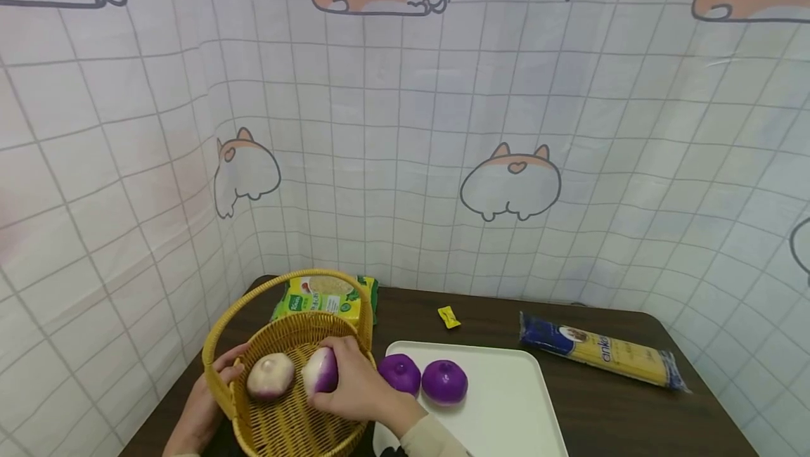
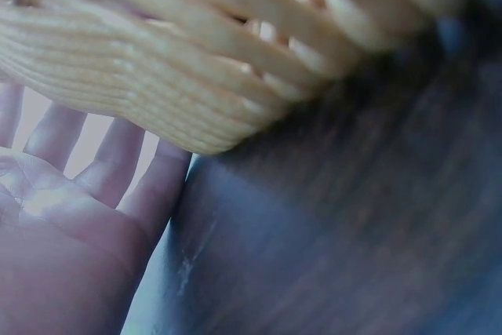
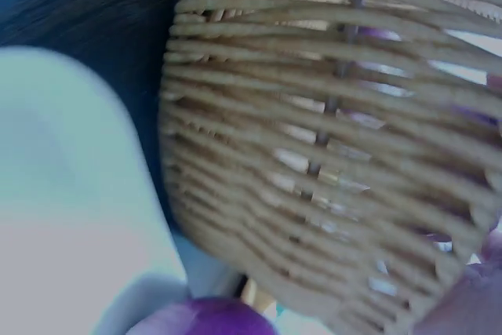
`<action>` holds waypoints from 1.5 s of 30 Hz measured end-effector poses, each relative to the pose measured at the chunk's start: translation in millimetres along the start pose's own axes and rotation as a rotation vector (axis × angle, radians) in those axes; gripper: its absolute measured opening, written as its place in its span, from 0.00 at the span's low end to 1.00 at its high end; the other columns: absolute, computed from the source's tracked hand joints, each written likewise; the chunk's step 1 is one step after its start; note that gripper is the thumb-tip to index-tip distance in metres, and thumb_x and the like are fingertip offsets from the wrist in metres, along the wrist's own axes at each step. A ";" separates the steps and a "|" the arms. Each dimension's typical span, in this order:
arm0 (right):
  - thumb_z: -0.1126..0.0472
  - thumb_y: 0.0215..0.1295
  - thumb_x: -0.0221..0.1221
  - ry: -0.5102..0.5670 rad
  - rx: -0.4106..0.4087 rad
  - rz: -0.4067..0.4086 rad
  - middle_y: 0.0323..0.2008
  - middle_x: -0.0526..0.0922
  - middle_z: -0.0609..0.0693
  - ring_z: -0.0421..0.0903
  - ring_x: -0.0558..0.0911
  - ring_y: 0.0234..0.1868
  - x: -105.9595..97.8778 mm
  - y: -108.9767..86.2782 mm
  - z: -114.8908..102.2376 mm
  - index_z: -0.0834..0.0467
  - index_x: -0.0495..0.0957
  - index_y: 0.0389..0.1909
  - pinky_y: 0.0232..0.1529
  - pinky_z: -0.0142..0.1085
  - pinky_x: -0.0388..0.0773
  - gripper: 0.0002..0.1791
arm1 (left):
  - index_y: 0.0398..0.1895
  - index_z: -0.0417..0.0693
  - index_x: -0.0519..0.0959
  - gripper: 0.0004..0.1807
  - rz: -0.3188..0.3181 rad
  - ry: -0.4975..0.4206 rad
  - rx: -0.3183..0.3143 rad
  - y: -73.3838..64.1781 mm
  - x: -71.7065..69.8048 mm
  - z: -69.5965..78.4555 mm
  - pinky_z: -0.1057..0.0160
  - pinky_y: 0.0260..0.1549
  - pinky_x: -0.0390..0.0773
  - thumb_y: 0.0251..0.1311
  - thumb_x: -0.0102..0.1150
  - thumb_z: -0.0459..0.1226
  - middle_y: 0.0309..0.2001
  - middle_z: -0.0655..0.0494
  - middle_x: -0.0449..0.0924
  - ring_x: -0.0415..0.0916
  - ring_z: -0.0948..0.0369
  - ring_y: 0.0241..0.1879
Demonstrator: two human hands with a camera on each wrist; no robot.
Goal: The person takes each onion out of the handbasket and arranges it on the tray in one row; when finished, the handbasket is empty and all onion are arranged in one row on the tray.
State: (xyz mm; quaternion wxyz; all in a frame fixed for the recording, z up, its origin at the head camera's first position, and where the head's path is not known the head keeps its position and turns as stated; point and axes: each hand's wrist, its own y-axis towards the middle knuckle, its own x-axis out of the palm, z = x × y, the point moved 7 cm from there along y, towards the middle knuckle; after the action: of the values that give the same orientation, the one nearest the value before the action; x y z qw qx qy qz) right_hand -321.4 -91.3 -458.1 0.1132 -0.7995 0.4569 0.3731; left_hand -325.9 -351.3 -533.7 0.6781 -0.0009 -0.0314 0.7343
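My right hand (image 1: 357, 380) reaches over the rim of a yellow wicker basket (image 1: 278, 432) and grips a round purple-and-white vegetable (image 1: 320, 371) inside it. A second such vegetable (image 1: 271, 376), its white side up, lies at the left in the basket. At the basket's left side my left hand (image 1: 205, 397) rests against the wicker, and the left wrist view shows its palm (image 2: 70, 225) with fingers stretched up along the weave. Two round purple vegetables (image 1: 446, 382) (image 1: 400, 374) sit on a white tray (image 1: 506, 401) to the right of the basket.
Behind the basket lies a green-and-yellow food packet (image 1: 323, 295). A small yellow wrapped piece (image 1: 449, 317) is beyond the tray. At the right lies a blue-and-yellow pack of pasta (image 1: 601, 351) on the dark table (image 1: 633, 422). The basket's handle (image 1: 253, 295) arches above it.
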 end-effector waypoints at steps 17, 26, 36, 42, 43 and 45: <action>0.48 0.53 0.72 0.350 -0.036 0.210 0.54 0.72 0.45 0.40 0.77 0.47 -38.9 -50.8 22.9 0.52 0.60 0.68 0.44 0.34 0.78 0.45 | 0.75 0.40 0.57 0.32 -0.020 0.006 0.017 -3.2 1.4 4.9 0.70 0.48 0.74 0.73 0.48 0.43 0.57 0.71 0.66 0.68 0.77 0.53; 0.48 0.55 0.71 0.401 0.042 0.284 0.61 0.70 0.50 0.46 0.76 0.56 -53.0 -74.3 48.3 0.47 0.59 0.70 0.54 0.38 0.76 0.44 | 0.74 0.39 0.58 0.31 -0.009 0.007 0.020 -8.7 5.5 14.0 0.71 0.47 0.74 0.72 0.49 0.43 0.54 0.75 0.69 0.68 0.77 0.52; 0.54 0.56 0.71 0.504 0.069 0.362 0.63 0.66 0.60 0.53 0.76 0.58 -65.6 -99.5 75.1 0.57 0.58 0.71 0.55 0.37 0.76 0.45 | 0.74 0.40 0.58 0.31 -0.016 -0.011 0.022 -2.5 1.0 4.8 0.71 0.47 0.74 0.73 0.49 0.43 0.54 0.74 0.70 0.69 0.76 0.53; 0.55 0.55 0.71 0.456 0.064 0.455 0.60 0.71 0.60 0.52 0.79 0.55 -77.9 -106.0 90.3 0.60 0.61 0.68 0.51 0.34 0.77 0.43 | 0.74 0.40 0.58 0.31 -0.026 -0.023 0.021 -3.6 2.3 4.2 0.71 0.47 0.74 0.73 0.48 0.43 0.55 0.73 0.71 0.68 0.76 0.54; 0.55 0.55 0.72 0.444 0.060 0.471 0.59 0.72 0.60 0.51 0.79 0.53 -80.7 -107.2 92.3 0.59 0.62 0.67 0.50 0.34 0.78 0.42 | 0.74 0.41 0.58 0.31 -0.026 -0.024 0.020 -3.5 2.8 4.4 0.71 0.47 0.74 0.73 0.48 0.43 0.55 0.73 0.71 0.69 0.75 0.53; 0.56 0.53 0.73 0.419 0.054 0.506 0.58 0.73 0.59 0.49 0.80 0.51 -87.1 -110.1 95.6 0.57 0.63 0.67 0.49 0.34 0.78 0.42 | 0.74 0.40 0.57 0.31 -0.026 -0.024 0.019 -2.8 3.7 4.9 0.70 0.47 0.74 0.73 0.48 0.43 0.55 0.72 0.70 0.69 0.75 0.53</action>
State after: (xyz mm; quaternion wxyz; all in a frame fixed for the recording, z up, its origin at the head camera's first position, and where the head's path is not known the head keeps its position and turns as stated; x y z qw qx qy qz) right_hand -305.3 76.1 -481.3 -0.0583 -0.7168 0.6641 0.2044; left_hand -323.6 -347.5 -528.6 0.6872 0.0149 -0.0327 0.7256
